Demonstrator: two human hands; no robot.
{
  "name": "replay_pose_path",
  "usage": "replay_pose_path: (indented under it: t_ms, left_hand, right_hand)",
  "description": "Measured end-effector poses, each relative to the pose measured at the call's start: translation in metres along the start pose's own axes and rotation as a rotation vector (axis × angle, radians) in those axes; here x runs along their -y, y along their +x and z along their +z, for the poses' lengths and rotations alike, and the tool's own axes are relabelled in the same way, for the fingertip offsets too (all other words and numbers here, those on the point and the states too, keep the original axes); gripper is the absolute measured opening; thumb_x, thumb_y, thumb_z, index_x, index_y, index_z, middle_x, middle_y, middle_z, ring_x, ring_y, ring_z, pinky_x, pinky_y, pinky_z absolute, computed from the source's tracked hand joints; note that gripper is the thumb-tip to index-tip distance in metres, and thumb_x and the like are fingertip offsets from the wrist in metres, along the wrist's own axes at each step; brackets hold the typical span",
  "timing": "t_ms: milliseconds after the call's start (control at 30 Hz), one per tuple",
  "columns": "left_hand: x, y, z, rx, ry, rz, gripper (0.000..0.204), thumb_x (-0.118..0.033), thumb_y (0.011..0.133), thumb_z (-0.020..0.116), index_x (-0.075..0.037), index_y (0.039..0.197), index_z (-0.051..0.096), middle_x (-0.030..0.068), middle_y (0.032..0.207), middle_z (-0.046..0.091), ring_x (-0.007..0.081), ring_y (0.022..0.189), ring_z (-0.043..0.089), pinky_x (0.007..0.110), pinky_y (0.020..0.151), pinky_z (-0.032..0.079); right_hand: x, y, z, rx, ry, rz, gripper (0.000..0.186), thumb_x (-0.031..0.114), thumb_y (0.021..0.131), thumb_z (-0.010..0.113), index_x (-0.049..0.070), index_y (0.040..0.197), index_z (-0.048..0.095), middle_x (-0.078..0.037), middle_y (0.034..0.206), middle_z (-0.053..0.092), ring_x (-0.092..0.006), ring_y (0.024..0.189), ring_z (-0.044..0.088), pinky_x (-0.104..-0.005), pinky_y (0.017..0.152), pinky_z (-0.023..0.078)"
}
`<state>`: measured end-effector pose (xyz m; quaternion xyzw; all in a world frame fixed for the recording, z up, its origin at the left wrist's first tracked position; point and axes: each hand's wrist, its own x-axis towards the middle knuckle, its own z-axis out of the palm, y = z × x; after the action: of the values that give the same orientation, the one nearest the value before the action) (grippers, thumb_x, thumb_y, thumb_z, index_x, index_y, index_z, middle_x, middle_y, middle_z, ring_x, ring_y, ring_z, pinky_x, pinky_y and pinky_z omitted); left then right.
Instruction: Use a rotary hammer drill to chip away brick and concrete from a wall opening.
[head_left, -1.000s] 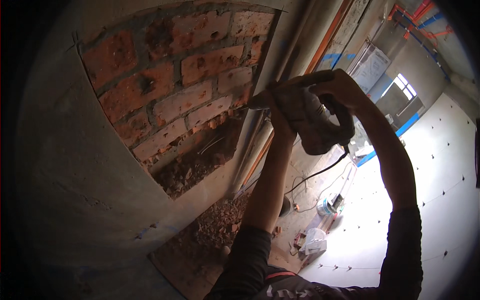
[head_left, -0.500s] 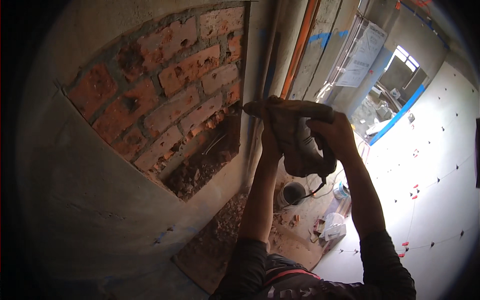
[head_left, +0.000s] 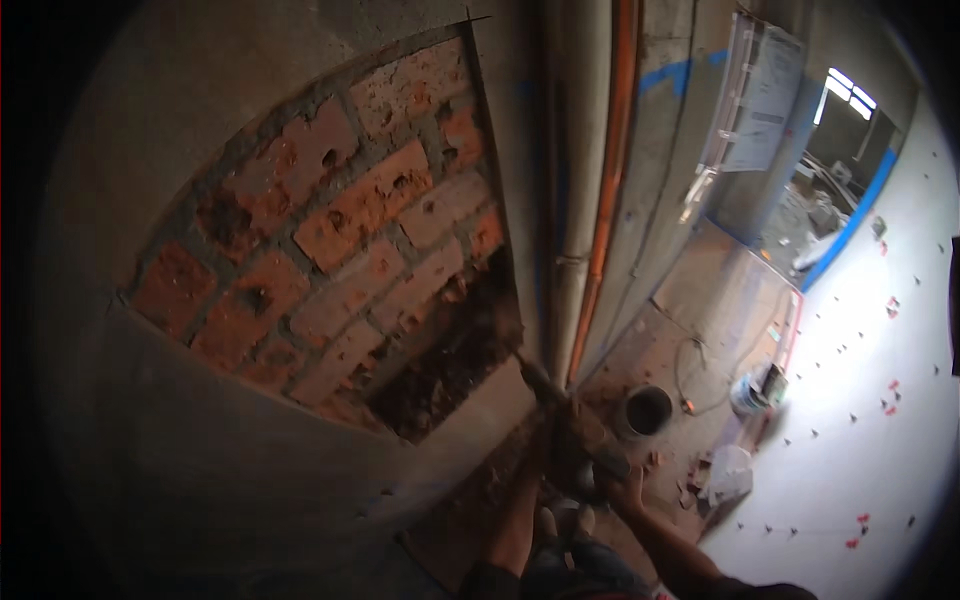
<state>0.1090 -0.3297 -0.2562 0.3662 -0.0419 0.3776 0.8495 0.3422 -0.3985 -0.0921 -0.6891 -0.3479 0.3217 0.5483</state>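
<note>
My right hand [head_left: 622, 482] is closed round the rear handle of a dusty corded power hammer drill [head_left: 585, 440], low in the centre of the view. My left hand [head_left: 545, 455] grips the front part of the tool, mostly in shadow. The bit end points up-left at the lower right corner of a recess in the plastered wall, where the exposed bricks [head_left: 360, 215] give way to a dark hollow of rubble [head_left: 430, 385]. Whether the bit touches the wall is unclear in the blur.
Orange pipe [head_left: 600, 250] and pale pipe [head_left: 570, 250] run beside the recess. A dark bucket [head_left: 645, 412], a light bucket [head_left: 750, 395], cords and rubble lie on the boarded floor. White wall with tile clips [head_left: 860, 430] stands right; a doorway is upper right.
Both hands and the drill have moved down from the upper right side of the recess to its lower corner. The view has shifted, showing my feet below.
</note>
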Motion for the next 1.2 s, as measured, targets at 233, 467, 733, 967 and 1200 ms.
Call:
replay_pose_path:
  t_ms: [233,467,733,967,1200]
  left_hand:
    - [-0.006,0.131,0.036,-0.414,0.826,-0.43,0.064,-0.043,0.122,0.035,-0.002,0.172,0.035,0.0138,0.17,0.047,0.0271,0.153,0.047,0.039,0.132,0.032]
    - [0.003,0.132,0.046,-0.745,-0.105,-0.499,0.085,-0.071,0.11,0.036,0.002,0.147,0.057,0.0213,0.137,0.068,0.0372,0.139,0.059,0.051,0.125,0.041]
    - [-0.061,0.202,0.129,-0.449,-0.085,-0.376,0.095,-0.082,0.1,0.038,0.004,0.134,0.061,0.0195,0.121,0.071,0.0357,0.126,0.064,0.051,0.115,0.048]
    - [-0.121,0.25,0.141,-0.28,-0.154,-0.354,0.105,-0.086,0.095,0.041,0.013,0.124,0.064,0.0267,0.118,0.069,0.0412,0.121,0.065,0.053,0.111,0.051]
    - [-0.175,0.253,0.113,-0.255,-0.042,-0.399,0.109,-0.09,0.095,0.032,0.011,0.121,0.065,0.0269,0.11,0.07,0.0449,0.124,0.059,0.061,0.112,0.046]
  right_hand:
    - [-0.024,-0.044,-0.028,0.15,0.033,0.288,0.03,0.018,0.091,0.082,-0.002,0.114,0.078,-0.012,0.1,0.082,-0.0097,0.099,0.073,-0.0343,0.083,0.06]
    - [-0.024,-0.034,-0.056,0.243,-0.005,-0.067,0.027,0.011,0.083,0.082,0.0,0.108,0.08,-0.015,0.1,0.08,-0.0301,0.09,0.079,-0.0393,0.082,0.06]
    - [0.006,-0.061,-0.058,0.197,-0.057,-0.415,0.044,0.021,0.066,0.085,0.002,0.104,0.071,-0.016,0.095,0.066,-0.0408,0.078,0.066,-0.0476,0.069,0.054]
    - [0.06,-0.043,-0.017,0.134,-0.047,-0.56,0.046,0.022,0.061,0.086,0.002,0.099,0.069,-0.015,0.094,0.063,-0.0377,0.077,0.065,-0.0467,0.067,0.053]
    - [0.112,-0.039,0.042,0.06,-0.034,-0.552,0.036,0.017,0.064,0.083,0.003,0.091,0.062,-0.014,0.089,0.058,-0.0355,0.073,0.061,-0.0459,0.065,0.05]
